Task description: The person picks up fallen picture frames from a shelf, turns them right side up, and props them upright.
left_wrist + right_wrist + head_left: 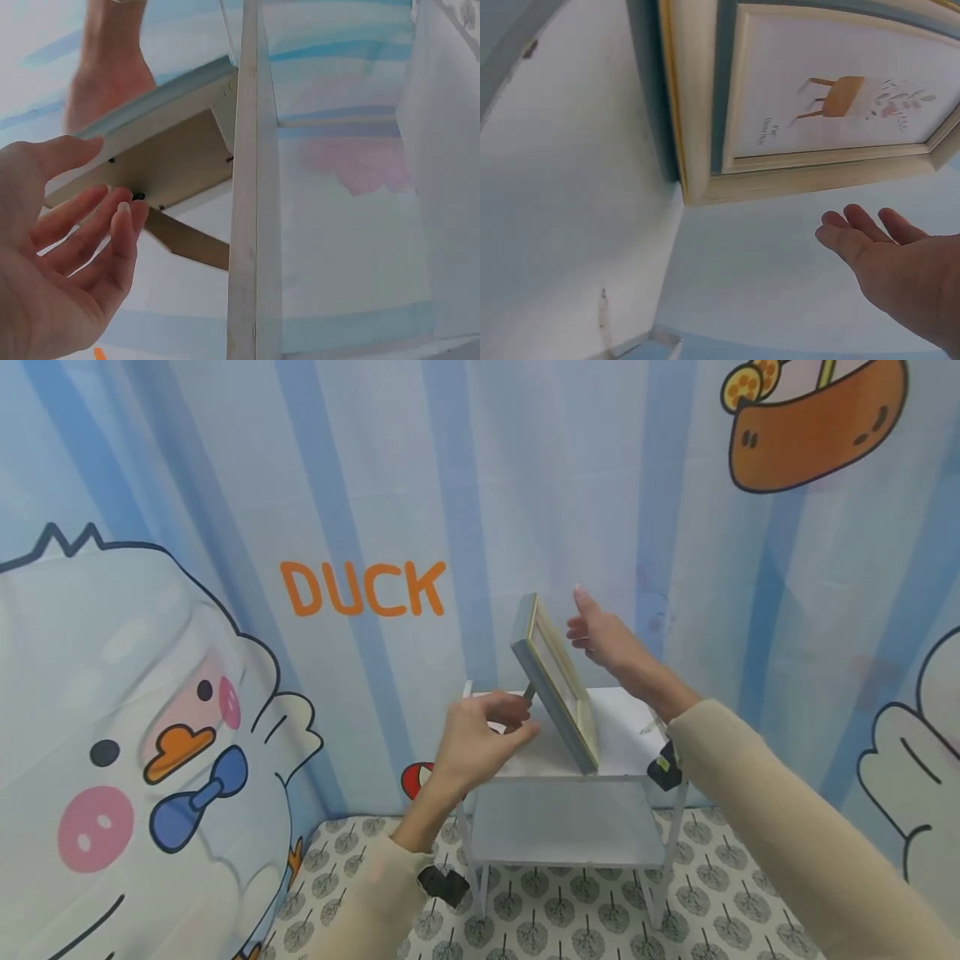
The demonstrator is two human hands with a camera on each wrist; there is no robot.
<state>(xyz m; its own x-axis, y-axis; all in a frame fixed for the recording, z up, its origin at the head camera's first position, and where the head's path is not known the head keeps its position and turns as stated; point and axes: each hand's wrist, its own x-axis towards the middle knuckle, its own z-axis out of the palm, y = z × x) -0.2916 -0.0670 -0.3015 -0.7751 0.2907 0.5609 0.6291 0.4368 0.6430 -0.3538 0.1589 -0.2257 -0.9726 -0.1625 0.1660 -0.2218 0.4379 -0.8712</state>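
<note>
A picture frame [557, 708] with pale, blue-edged sides leans back on a small white table [624, 727]. Its front, in the right wrist view, has a cream border [692, 112] around a print of a brown stool-like shape with leaves. A support leg [184, 238] slants out from its back [184, 154]. Behind the frame is my left hand [476, 739], fingertips beside or touching the leg's top, where a small dark fitting [138, 196] shows; the thumb stands apart from the fingers. Facing the front, my right hand [613, 642] is extended and apart from the frame, holding nothing.
The table has a lower shelf [566, 827] and thin white legs. A striped blue curtain [510, 485] with cartoon prints hangs close behind it. Tree-patterned flooring [532, 910] lies underneath. Dark wrist cameras [444, 885] sit at both sleeves.
</note>
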